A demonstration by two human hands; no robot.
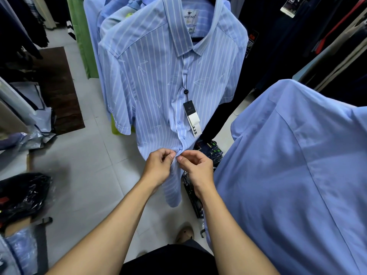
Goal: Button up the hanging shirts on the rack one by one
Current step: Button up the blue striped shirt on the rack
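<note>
- I see a blue striped shirt (151,80) hanging in the middle of the frame, front facing me, its upper buttons done up.
- My left hand (158,165) pinches the shirt's front edge low down, near the bottom buttons.
- My right hand (195,167) pinches the other edge there, fingertips almost touching the left ones.
- A dark price tag (191,116) hangs on a string down the shirt's front.
- A plain blue shirt (294,175) fills the right side of the frame.
- Shiny dark plastic bags (23,197) lie on the floor at lower left.

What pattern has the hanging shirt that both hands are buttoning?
Light blue short-sleeved shirt: thin white vertical stripes, seen in the head view.
</note>
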